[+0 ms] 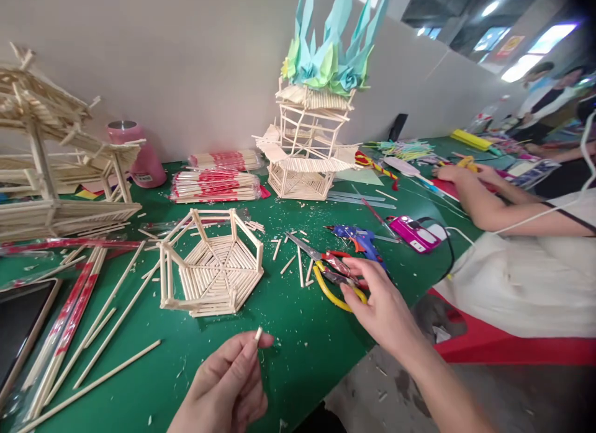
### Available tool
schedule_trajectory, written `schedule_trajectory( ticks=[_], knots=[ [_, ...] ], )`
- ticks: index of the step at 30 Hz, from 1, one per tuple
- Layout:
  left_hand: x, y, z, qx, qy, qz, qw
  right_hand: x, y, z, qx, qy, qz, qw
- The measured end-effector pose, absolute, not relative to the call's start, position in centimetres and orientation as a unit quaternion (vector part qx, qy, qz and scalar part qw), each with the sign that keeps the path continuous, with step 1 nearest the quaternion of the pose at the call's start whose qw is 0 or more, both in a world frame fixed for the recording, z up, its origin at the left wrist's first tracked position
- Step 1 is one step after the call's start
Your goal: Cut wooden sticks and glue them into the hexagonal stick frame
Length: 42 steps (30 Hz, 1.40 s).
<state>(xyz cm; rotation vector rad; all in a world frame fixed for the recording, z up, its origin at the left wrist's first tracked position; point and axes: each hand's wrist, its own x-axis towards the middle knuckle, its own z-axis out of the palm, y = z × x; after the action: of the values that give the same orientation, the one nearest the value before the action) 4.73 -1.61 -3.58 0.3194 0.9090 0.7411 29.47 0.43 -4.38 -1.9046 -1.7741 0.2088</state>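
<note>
The left hand (230, 380) pinches a short stick (259, 334); the nearer right hand (384, 303) curls at a red-handled tool (337, 263) slanting away leftward, grip unclear.

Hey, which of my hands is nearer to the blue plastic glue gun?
Right. Your right hand is just below the blue plastic glue gun in view, at a red-handled metal tool. Your left hand is farther off, lower left, pinching a short pale wooden stick.

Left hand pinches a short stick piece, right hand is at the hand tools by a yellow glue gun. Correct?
Glue gun is blue, not yellow, per the head view. Left hand does pinch a short stick piece; right hand is at the hand tools.
</note>
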Motion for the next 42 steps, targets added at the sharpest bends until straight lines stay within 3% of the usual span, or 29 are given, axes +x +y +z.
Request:
schedule_trajectory(
  ticks=[8,13,24,31,42],
  knots=[
    [5.8,-0.9,-2.9,0.103,0.353,0.398,0.84,32.3,3.0,-5.3,-0.729,-0.655,0.146,0.133],
    [5.7,-0.6,-2.6,0.088,0.336,0.406,0.845,31.8,4.1,-5.0,-0.76,-0.62,0.163,0.109],
    [5.8,-0.6,-2.8,0.085,0.311,0.401,0.858,33.1,1.6,-4.7,-0.752,-0.567,0.223,0.251],
    [6.0,-0.7,-2.7,0.1,0.296,0.396,0.863,31.5,-0.4,-3.5,-0.657,-0.502,0.356,0.435],
    [5.8,-1.4,-2.4,0.166,0.368,0.424,0.811,27.9,-2.9,-2.3,-0.593,-0.539,0.474,0.365]
  ],
)
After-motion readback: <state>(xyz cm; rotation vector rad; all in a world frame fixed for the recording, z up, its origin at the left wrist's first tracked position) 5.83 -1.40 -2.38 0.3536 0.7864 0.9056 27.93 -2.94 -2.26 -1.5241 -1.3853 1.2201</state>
